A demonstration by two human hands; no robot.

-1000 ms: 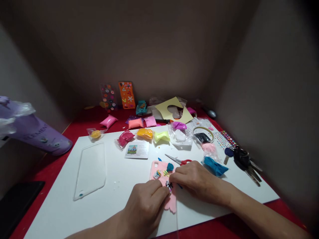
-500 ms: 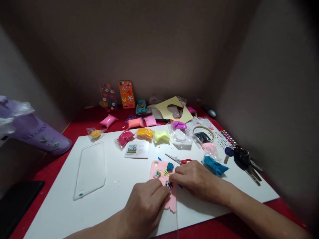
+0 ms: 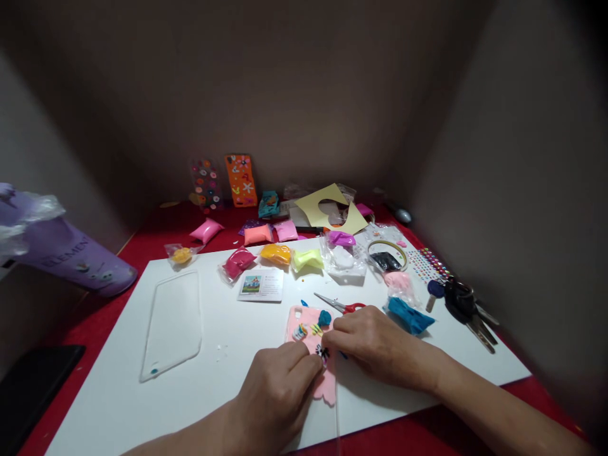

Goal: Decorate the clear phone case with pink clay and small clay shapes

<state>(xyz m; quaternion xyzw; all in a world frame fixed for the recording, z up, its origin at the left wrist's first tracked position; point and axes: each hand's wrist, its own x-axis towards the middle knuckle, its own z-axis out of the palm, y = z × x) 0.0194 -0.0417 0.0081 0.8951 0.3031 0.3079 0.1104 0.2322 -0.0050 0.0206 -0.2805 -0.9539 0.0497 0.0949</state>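
Observation:
A phone case (image 3: pixel 325 386) coated in pale pink clay, with a scalloped lower edge, lies flat on the white board. It carries a teal clay flower (image 3: pixel 324 318), a white striped piece (image 3: pixel 299 331), yellow strips (image 3: pixel 316 329) and a black-and-white clay flower (image 3: pixel 322 352). My left hand (image 3: pixel 285 383) lies over the case's left side, its fingers curled together with their tips at the black-and-white flower. From the right, my right hand (image 3: pixel 363 339) has its fingers pinched at the case's edge beside that flower. Whatever lies between those fingertips is hidden.
Red-handled scissors (image 3: pixel 339 304) lie just beyond my right hand, near a blue clay packet (image 3: pixel 409 316) and keys (image 3: pixel 468 310). A clear phone case (image 3: pixel 171 323) is at left. Several clay packets line the board's back. A purple tumbler (image 3: pixel 80 259) leans at far left.

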